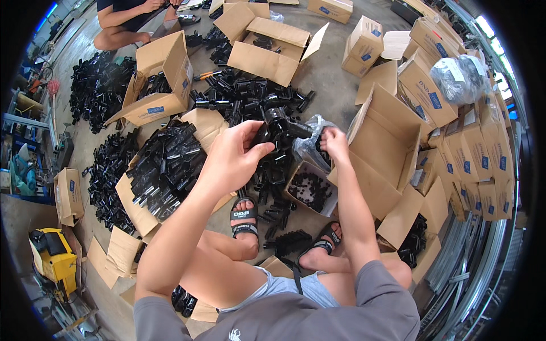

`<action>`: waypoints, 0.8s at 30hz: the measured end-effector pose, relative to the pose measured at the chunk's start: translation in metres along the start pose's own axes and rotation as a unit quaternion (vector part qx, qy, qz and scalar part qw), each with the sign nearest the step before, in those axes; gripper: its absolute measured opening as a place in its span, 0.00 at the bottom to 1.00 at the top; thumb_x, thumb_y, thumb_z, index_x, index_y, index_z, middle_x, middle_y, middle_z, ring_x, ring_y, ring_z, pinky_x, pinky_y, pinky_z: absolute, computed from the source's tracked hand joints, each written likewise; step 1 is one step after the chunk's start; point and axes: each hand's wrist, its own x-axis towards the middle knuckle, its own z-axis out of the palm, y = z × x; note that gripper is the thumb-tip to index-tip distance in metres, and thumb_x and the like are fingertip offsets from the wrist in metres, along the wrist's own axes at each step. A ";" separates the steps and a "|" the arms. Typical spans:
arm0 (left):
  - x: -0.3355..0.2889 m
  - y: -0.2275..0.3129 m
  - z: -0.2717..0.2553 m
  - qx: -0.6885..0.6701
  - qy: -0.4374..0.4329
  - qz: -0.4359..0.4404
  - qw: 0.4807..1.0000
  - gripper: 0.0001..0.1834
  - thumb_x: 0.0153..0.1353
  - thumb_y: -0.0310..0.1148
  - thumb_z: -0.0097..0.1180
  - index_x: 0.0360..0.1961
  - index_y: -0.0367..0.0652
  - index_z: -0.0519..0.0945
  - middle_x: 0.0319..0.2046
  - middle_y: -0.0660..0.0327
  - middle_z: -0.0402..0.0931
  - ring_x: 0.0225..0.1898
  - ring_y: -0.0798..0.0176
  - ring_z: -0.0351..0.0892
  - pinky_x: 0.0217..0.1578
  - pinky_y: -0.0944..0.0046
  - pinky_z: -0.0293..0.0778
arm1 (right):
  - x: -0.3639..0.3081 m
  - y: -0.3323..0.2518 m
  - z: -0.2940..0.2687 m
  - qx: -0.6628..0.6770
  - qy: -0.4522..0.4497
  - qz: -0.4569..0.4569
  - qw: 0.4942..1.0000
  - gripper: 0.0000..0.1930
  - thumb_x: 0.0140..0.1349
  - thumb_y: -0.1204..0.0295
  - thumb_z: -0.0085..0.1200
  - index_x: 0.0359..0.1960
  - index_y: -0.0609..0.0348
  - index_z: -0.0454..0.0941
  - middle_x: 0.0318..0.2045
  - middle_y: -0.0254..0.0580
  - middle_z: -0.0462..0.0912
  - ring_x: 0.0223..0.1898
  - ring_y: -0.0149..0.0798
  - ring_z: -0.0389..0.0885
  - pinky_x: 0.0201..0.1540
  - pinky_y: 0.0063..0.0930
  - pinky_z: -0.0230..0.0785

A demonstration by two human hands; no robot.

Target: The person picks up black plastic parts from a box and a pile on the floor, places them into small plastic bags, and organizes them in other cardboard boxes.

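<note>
My left hand is raised in front of me, its thumb and fingers closed round a glossy black plastic fitting with short tube-like ends. To the right, my right hand is at the mouth of a clear plastic bag. Its fingers are curled together, and what they pinch is too small or hidden to make out. Just below the bag stands a small open carton with many tiny black pieces inside. Loose black fittings lie heaped on the floor beyond my hands.
A large open carton stands close on my right, before stacked cartons. More black parts fill a flattened carton at left. Metal profiles lie lower right, a yellow machine lower left. Another person crouches far left.
</note>
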 end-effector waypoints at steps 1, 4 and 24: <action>0.001 -0.001 -0.001 0.059 0.030 0.034 0.997 0.20 0.65 0.26 0.64 0.57 0.30 0.78 0.43 0.54 0.85 0.43 0.64 0.84 0.48 0.64 0.78 | 0.019 0.030 0.005 -0.185 -0.009 -0.023 0.982 0.16 0.69 0.65 0.56 0.51 0.61 0.85 0.43 0.53 0.89 0.44 0.44 0.89 0.45 0.36 0.80; -0.003 -0.006 -0.007 0.144 0.083 0.068 0.984 0.19 0.61 0.27 0.66 0.54 0.34 0.81 0.37 0.48 0.87 0.35 0.55 0.86 0.41 0.60 0.79 | 0.038 0.067 0.033 -0.341 -0.054 0.038 0.938 0.15 0.58 0.72 0.62 0.48 0.57 0.87 0.47 0.59 0.87 0.53 0.58 0.85 0.59 0.45 0.75; -0.007 0.000 -0.015 0.361 0.067 0.146 0.919 0.21 0.58 0.26 0.66 0.53 0.40 0.79 0.43 0.47 0.83 0.48 0.41 0.82 0.48 0.49 0.77 | 0.039 0.097 0.062 -0.259 -0.077 0.062 0.961 0.12 0.56 0.66 0.61 0.39 0.57 0.87 0.43 0.57 0.88 0.50 0.57 0.86 0.54 0.42 0.75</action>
